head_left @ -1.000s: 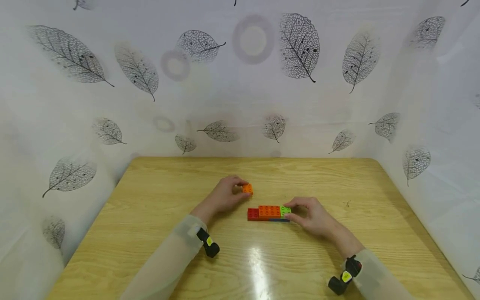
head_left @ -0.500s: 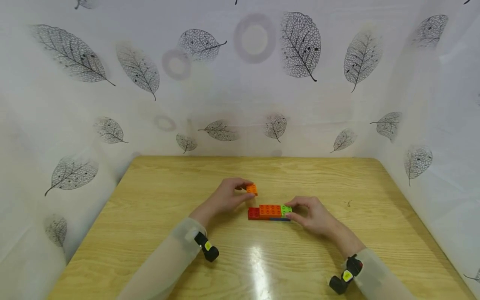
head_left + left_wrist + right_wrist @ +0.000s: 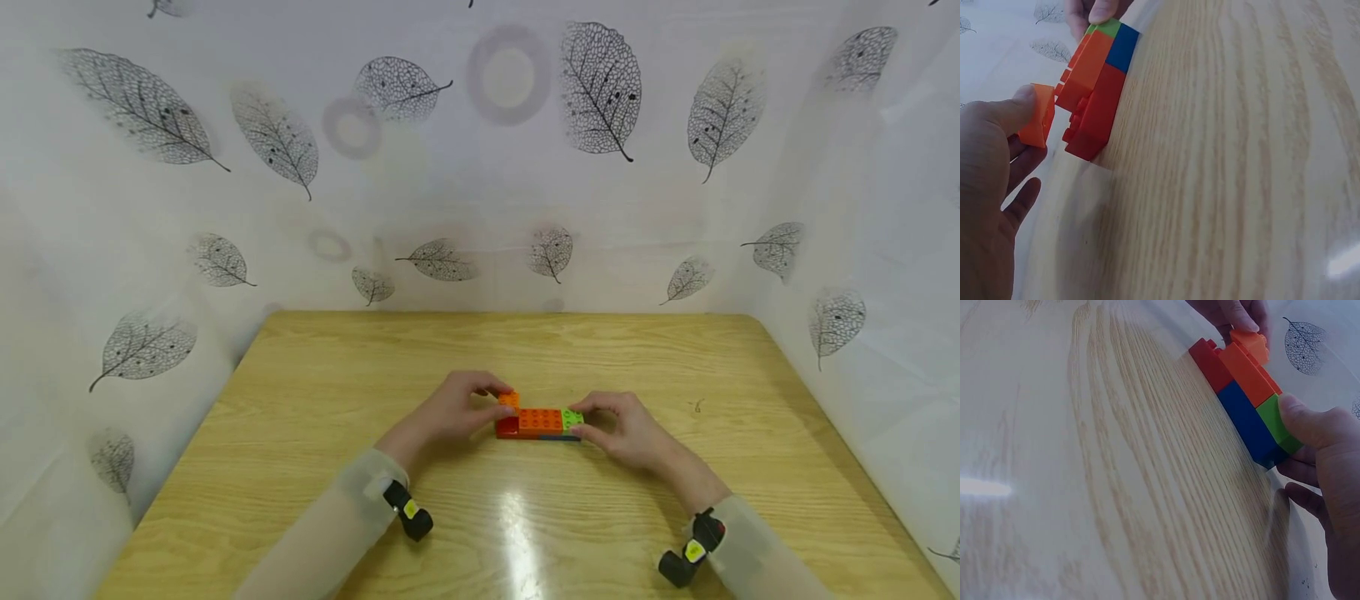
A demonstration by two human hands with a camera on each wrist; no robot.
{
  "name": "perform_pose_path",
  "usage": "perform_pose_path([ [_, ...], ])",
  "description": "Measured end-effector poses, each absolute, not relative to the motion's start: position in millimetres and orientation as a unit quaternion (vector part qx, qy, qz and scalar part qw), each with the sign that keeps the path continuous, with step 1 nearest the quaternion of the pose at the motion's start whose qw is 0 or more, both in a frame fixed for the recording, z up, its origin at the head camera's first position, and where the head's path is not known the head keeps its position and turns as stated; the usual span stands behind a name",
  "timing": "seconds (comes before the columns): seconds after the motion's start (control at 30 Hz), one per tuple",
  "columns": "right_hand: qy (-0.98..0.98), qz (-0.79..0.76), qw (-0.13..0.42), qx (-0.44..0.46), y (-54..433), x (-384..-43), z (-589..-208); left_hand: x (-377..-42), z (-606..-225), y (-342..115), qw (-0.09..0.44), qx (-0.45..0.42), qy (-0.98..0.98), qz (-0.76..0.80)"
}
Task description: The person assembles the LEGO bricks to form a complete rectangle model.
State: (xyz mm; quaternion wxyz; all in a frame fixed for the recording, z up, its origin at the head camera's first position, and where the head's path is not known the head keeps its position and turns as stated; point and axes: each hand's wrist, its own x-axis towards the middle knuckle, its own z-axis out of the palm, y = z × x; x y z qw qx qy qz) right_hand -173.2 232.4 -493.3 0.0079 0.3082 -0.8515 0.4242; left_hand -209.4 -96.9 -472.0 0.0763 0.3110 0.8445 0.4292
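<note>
My left hand (image 3: 453, 410) pinches a small orange toy brick (image 3: 1040, 119) between thumb and fingers. In the left wrist view that brick is held just above the exposed studs of the red brick (image 3: 1099, 119), with a gap between them. The red brick and a blue brick (image 3: 1244, 422) lie end to end as the bottom row. On top of them sit a longer orange brick (image 3: 540, 420) and a green brick (image 3: 1279, 425). At the row's right end my right hand (image 3: 626, 433) grips the green brick between thumb and fingers; other fingers lie partly hidden behind.
The bricks stand on a wooden table (image 3: 360, 350). A white sheet (image 3: 450, 183) printed with leaves hangs behind and along both sides. A bright glare streak marks the tabletop in front of the bricks. Each forearm wears a black wrist camera (image 3: 408, 510).
The left hand has brought the small orange brick toward me and slightly right, from behind the row to above its red left end. The right hand has stayed on the green brick.
</note>
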Motion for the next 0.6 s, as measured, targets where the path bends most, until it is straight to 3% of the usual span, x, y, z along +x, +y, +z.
perform_pose_path([
  [0.6,-0.842,0.441,0.016,0.309,232.7,-173.8,-495.9,-199.2,-479.0,-100.9,0.046,0.356,0.827,0.433],
])
